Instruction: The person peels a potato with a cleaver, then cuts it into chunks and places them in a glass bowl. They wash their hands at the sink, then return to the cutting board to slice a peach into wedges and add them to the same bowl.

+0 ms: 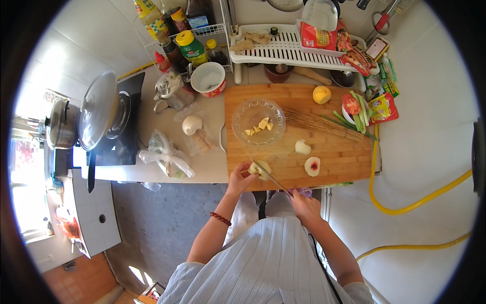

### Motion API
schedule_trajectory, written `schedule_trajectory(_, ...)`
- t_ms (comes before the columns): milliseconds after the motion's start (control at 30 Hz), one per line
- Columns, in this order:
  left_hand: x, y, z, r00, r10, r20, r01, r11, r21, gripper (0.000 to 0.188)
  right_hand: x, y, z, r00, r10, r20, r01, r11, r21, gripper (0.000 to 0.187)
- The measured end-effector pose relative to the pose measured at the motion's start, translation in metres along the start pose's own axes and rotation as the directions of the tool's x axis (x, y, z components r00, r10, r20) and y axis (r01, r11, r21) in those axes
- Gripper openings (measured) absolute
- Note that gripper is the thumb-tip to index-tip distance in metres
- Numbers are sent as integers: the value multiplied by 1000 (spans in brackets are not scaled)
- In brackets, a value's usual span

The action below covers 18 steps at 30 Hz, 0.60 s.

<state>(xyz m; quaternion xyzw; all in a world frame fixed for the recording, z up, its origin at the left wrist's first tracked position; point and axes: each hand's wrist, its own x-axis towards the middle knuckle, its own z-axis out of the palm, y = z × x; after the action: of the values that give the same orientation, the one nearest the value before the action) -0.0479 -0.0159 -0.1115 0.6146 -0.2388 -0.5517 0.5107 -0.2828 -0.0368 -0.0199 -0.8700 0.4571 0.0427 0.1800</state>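
My left grip (240,178) is closed on a pale fruit piece (261,171), its fingers on the piece's left side, near the close edge of the wooden cutting board (334,164). My right grip (306,207) is wrapped around the handle of a knife (276,181); the blade slants away from it, forward and to the left, and its far end lies across that piece. I cannot tell how deep the edge sits.

Ahead of my left grip and a little to its right stands a clear glass bowl (243,109), with pale yellow chunks (264,123) in it. Just ahead of my right grip lies a round slice with a red centre (312,166), and past that a peeled pale chunk (302,147). Farther ahead, a bundle of thin brown stalks (319,122) runs across the board, with a round yellow fruit (321,95) beyond it. Ahead and to the right of my right grip are a cut tomato (351,104) and green stems (360,117). Well to the left of my left grip, a knotted plastic bag (167,154) rests on the bench (208,164).
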Motion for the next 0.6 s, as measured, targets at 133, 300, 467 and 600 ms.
schedule_trajectory(133, -1, -3, 0, 999, 8, 32, -8, 1000, -15, 44, 14, 8, 36, 1000, 8, 9, -8, 1000, -4, 9)
schedule_trajectory(300, -13, -4, 6, 997, -59, -59, 57, 998, -26, 46, 12, 12, 39, 982, -63, -177, 72, 996, 43, 9)
schedule_trajectory(467, -17, -4, 8, 989, -134, -57, 125, 982, -141, 45, 12, 17, 28, 985, -72, -159, 94, 987, 132, 12)
schedule_trajectory(600, -18, -2, 11, 977, -186, -102, 171, 975, -142, 42, 15, 19, 27, 982, -70, -178, 105, 974, 200, 13)
